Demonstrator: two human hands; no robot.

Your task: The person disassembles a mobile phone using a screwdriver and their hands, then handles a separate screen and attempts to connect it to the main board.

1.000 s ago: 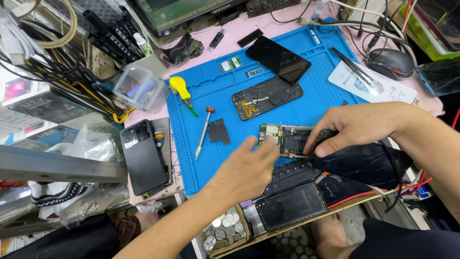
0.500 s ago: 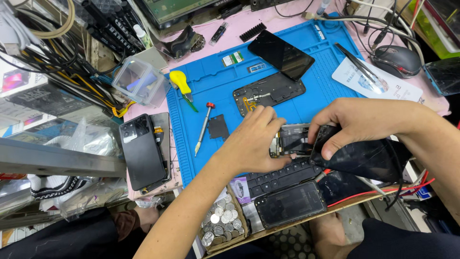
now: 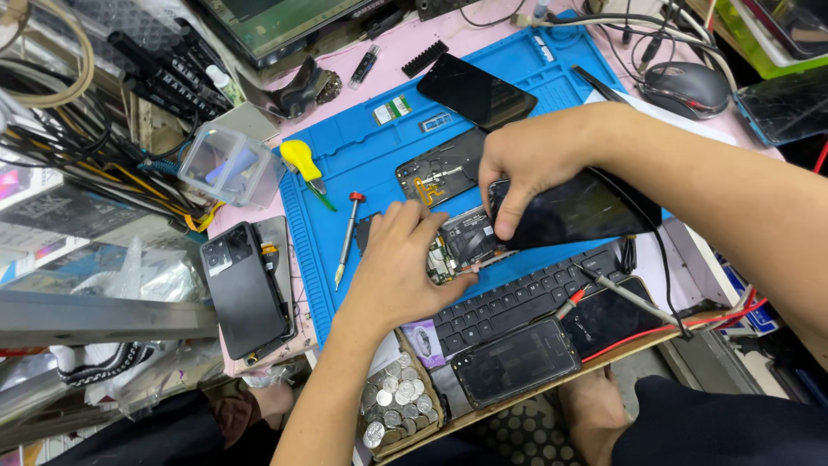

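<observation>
My left hand (image 3: pixel 398 263) and my right hand (image 3: pixel 530 173) meet over an opened phone (image 3: pixel 470 242) lying on the blue work mat (image 3: pixel 362 160). The left fingers pinch the end of the phone body, where the circuit board and battery show. The right hand grips the phone's dark screen panel (image 3: pixel 578 211), lifted and swung away from the body towards the right. A red-handled screwdriver (image 3: pixel 347 237) lies just left of my left hand.
On the mat lie a yellow pry tool (image 3: pixel 304 162), a bare phone back frame (image 3: pixel 440 168) and a black phone (image 3: pixel 476 91). A keyboard (image 3: pixel 526 293), another phone (image 3: pixel 516 361) and a box of coins (image 3: pixel 397 401) sit near the front edge. Black phone (image 3: pixel 243 289) at left, mouse (image 3: pixel 687 88) at right.
My left hand came in from the front edge and took hold of the opened phone. My right hand has lifted the screen panel up and away from the body.
</observation>
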